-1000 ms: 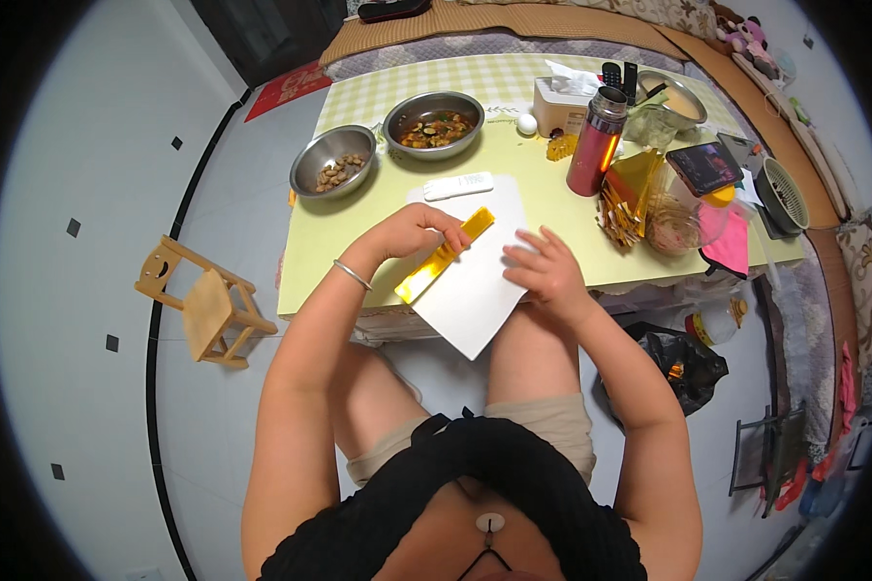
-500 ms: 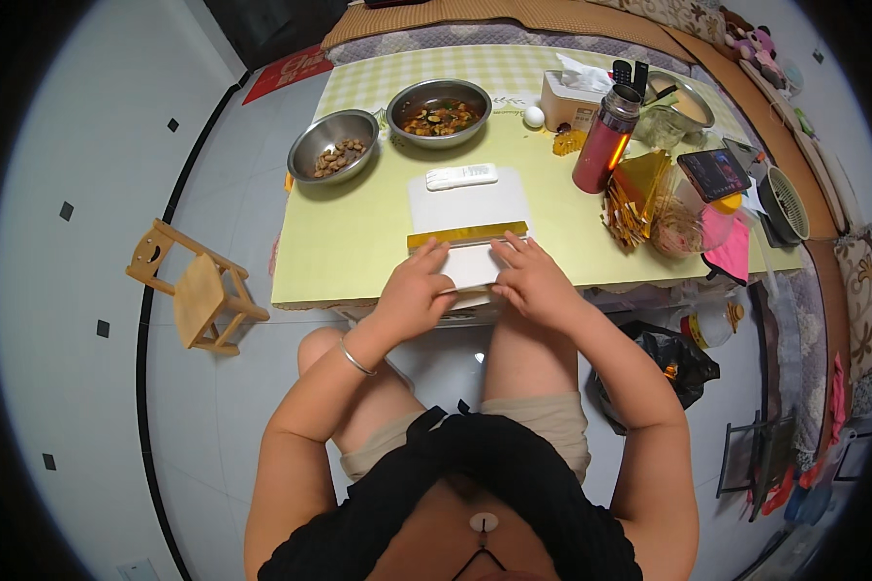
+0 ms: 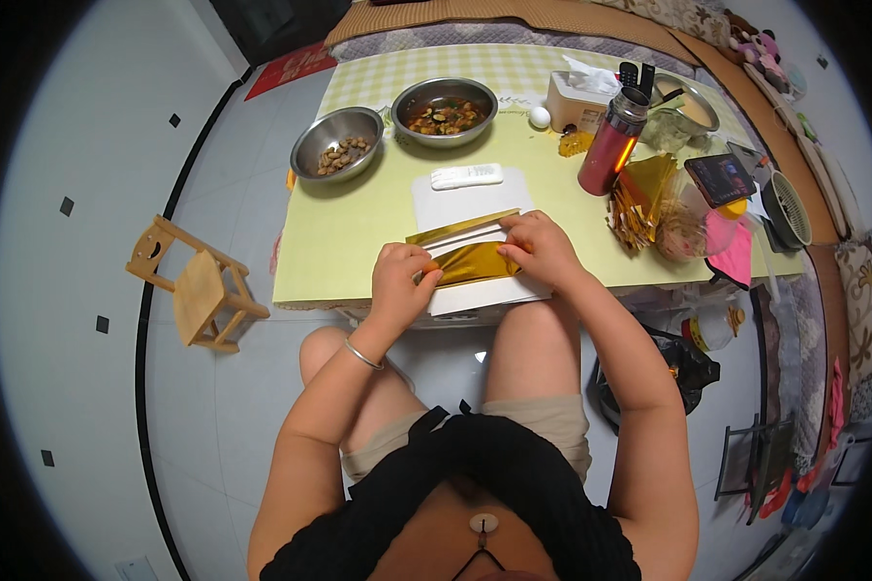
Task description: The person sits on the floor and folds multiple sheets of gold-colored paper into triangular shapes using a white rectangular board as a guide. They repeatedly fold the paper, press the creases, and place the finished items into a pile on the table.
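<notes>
Near the table's front edge, a sheet of shiny gold foil paper (image 3: 473,263) stretches between my two hands. My left hand (image 3: 400,281) pinches its left end, and my right hand (image 3: 543,250) pinches the right end. Under it lies a white board (image 3: 489,293) whose near end reaches the table edge. Just beyond my fingers, a narrow gold strip (image 3: 455,229) slants across the board. Further up, a white oblong piece (image 3: 466,176) rests on the board's far part.
Two steel bowls (image 3: 337,145) (image 3: 444,113) with food stand at the back left. Rightward are a tissue box (image 3: 576,102), an egg (image 3: 540,118), a red thermos (image 3: 610,145), folded gold paper (image 3: 633,213), a phone (image 3: 720,180) and a jar (image 3: 681,237). A wooden chair (image 3: 203,281) stands left.
My hands have lifted the foil paper's near side, and its gold face now shows between them. The right hand moved slightly right and up. The gold strip has tilted.
</notes>
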Demonstrator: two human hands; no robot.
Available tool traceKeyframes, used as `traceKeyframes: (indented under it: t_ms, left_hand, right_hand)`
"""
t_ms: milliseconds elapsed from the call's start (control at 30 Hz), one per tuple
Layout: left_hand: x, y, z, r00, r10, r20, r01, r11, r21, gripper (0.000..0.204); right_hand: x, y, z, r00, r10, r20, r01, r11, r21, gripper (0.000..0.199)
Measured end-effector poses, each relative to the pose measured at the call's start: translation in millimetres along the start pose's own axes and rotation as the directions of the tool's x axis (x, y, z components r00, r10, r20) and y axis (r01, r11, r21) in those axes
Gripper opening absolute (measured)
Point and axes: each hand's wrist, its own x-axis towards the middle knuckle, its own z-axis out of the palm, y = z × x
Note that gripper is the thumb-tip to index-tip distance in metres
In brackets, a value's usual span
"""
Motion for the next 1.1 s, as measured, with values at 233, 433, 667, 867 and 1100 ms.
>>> traceKeyframes:
  t_ms: [233,433,667,867,1100]
  left_hand:
    - [-1,-24,12,0.976,-0.213,-0.048,0.217,0.972,0.086,0.020]
    - [5,-23,3,0.935,-0.347,0.067,0.328,0.923,0.202,0.022]
    - [8,13,14,0.966,0.206,0.154,-0.247,0.911,0.330,0.082]
    - [8,19,27,0.903,-0.032,0.429,-0.176,0.883,0.436,0.098]
    - [8,15,26,0.919,0.032,0.394,-0.209,0.885,0.417,0.098]
  right_hand:
    - [33,-4,3,0.902,0.396,0.169,-0.416,0.904,0.101,0.023]
    - [48,0,19,0.877,0.461,0.137,-0.459,0.887,-0.048,0.029]
    - [54,-15,24,0.855,0.507,0.108,-0.491,0.859,-0.149,0.027]
    - [48,7,22,0.846,0.529,0.065,-0.527,0.849,-0.048,0.025]
    - [48,1,29,0.841,0.540,-0.026,-0.539,0.834,-0.118,0.021]
